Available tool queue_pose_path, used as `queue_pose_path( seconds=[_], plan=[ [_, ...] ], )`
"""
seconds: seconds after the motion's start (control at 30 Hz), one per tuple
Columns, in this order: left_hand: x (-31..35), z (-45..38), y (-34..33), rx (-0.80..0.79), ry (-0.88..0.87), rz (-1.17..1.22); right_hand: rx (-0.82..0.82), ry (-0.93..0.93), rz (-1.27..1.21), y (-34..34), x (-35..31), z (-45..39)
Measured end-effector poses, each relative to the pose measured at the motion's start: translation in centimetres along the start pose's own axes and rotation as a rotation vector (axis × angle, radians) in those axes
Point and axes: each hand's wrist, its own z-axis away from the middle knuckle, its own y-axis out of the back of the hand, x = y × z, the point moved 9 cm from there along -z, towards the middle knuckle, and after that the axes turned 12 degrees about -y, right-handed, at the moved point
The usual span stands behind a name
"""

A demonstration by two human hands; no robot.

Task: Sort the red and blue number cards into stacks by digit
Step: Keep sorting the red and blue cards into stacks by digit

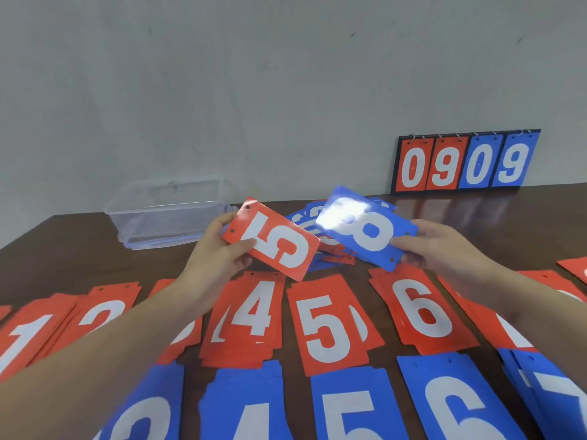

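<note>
A dark brown wooden table (495,217) fills the lower half of the view, its glossy top showing faint reflections near the far edge. At about ten o'clock from the table's middle sits a clear plastic box (168,214), rectangular, lidless and open at the top, close to the table's back edge. At about two o'clock a flip scoreboard (465,161) stands upright at the table's far edge, against the wall; its black backing carries four panels on small wire rings, reading 0 and 9 in red, then 0 and 9 in blue. Behind everything rises a pale grey wall (254,74) with scattered scuffs and small dark marks.
</note>
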Motion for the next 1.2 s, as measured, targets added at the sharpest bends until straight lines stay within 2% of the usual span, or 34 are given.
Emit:
queue_pose_path(
  seconds=[0.23,0.5,0.8,0.9,1.03,1.1,1.2],
  plan=[
    [0.3,2.0,1.3,-0.028,0.031,0.007,0.019,-0.06,-0.226,0.4,0.9,1.4],
    [-0.9,3.9,-0.9,-0.151,0.109,-0.118,-0.02,-0.134,-0.19,0.6,2.6,2.1],
    [-3.4,3.4,-7.3,-0.314,0.113,-0.333,0.119,-0.068,-0.214,4.4,3.6,1.9],
    [-4.3,2.8,-8.5,-0.393,0.067,-0.507,0.169,-0.061,-0.231,6.0,4.2,1.8],
    [-4.1,1.9,-8.5,-0.46,-0.09,-1.099,0.157,-0.086,-0.323,7.5,4.9,2.1],
    [-3.5,1.8,-8.8,-0.423,-0.136,-1.156,0.154,-0.1,-0.326,8.2,5.3,2.4],
    [-2.9,1.9,-10.3,-0.408,-0.207,-1.071,0.139,-0.099,-0.311,9.6,6.1,3.1]
  ],
)
